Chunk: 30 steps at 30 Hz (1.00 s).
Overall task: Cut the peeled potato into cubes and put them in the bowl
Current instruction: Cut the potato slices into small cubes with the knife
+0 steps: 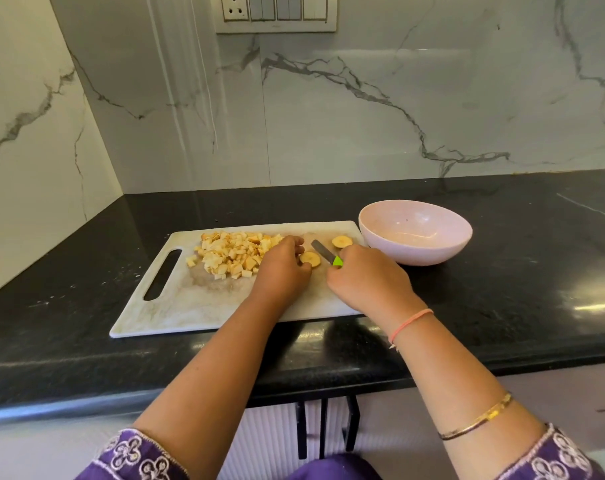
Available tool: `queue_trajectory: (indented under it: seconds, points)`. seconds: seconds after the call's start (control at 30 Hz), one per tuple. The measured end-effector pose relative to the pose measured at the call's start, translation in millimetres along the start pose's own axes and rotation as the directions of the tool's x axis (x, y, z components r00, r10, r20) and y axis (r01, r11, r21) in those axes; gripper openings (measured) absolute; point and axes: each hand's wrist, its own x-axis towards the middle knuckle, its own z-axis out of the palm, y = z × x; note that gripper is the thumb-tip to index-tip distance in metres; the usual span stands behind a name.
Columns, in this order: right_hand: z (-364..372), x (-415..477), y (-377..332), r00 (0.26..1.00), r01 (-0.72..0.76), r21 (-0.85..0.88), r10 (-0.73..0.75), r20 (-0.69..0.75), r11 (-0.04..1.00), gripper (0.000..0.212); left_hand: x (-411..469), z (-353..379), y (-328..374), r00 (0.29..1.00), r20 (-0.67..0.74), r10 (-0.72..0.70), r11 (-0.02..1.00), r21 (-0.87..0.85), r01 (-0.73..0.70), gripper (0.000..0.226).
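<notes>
On the white rectangular cutting board (190,306), the left hand (283,270) is pinching a round yellow potato slice (310,259); the right hand (367,282) is gripping a green-handled knife (323,252).

No text, label, brand, number or sign can be read anywhere here. The only candidate is a faint mark on the lower edge of the white plastic switch and socket panel (276,12) set into the grey-veined marble wall (363,116), and it is too small and blurred to make out.
</notes>
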Motion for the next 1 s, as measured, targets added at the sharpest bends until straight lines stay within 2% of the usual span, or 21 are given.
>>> queue_trajectory:
  seconds: [0.17, 0.37, 0.5, 0.83, 1.0]
  points:
    - [-7.9, -9.2, -13.9, 0.999, 0.013, -0.142, -0.008, 0.035, 0.99, 0.006, -0.1, 4.4, -1.0, 1.0, 0.011, -0.015, 1.0, 0.002, 0.015, 0.044]
    - [-14.3, -10.5, -24.9, 0.996, 0.073, -0.171, -0.063, 0.063, 0.983, 0.008, 0.0, 2.9, -0.6, 1.0, 0.009, -0.014, 1.0, 0.018, 0.014, 0.043]
    - [-12.6, -17.6, -25.8, 0.996, 0.063, -0.187, -0.05, 0.07, 0.98, 0.007, -2.1, 5.4, -0.3, 1.0, 0.009, -0.022, 1.0, 0.023, 0.022, 0.044]
    - [-1.9, -60.5, -26.1, 0.988, 0.153, -0.276, -0.142, 0.06, 0.949, 0.019, -2.2, 6.3, -0.6, 1.0, -0.01, -0.023, 0.999, 0.046, 0.023, 0.042]
    - [-8.4, -72.0, -19.4, 0.991, 0.122, -0.266, -0.134, -0.025, 0.956, 0.021, -2.9, 5.4, 0.6, 1.0, 0.004, -0.024, 0.999, 0.042, 0.024, 0.043]
